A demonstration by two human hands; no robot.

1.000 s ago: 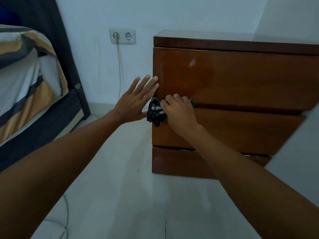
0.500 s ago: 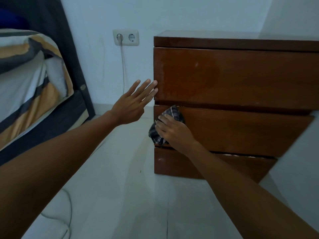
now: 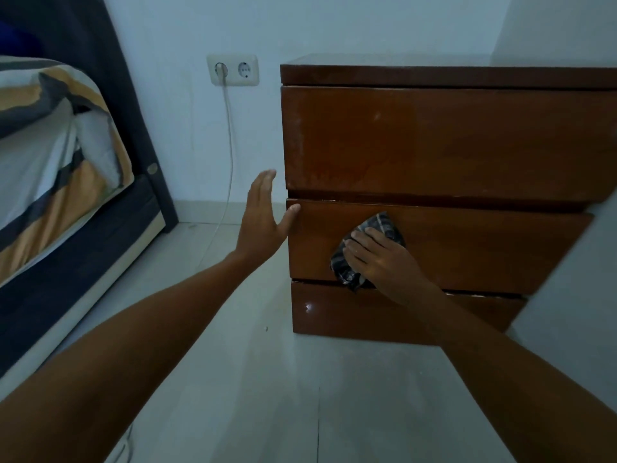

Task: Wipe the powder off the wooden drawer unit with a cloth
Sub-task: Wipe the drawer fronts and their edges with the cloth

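- Bed (image 3: 50, 182): left edge of view, with striped bedding in white, grey and orange over a dark base.
- Wall socket (image 3: 232, 69): double, white, on the wall between bed and drawer unit; a white cable (image 3: 229, 155) hangs from its left outlet down to the floor.
- Left hand (image 3: 263, 218): released, fingers straight and together, pointing up; thumb tip touching the left edge of the middle drawer front. Grasps nothing.
- Wooden drawer unit (image 3: 434, 145): brown, three drawer fronts, standing on the pale tiled floor (image 3: 267, 396) against the wall. Faint pale smears show near the left edge of the top drawer front.
- Checked cloth (image 3: 384, 225): dark, bunched, pressed flat against the middle drawer front, its lower end reaching the gap above the bottom drawer.
- Right hand (image 3: 384, 262): palm and spread fingers laid over the cloth, pressing it against the wood.
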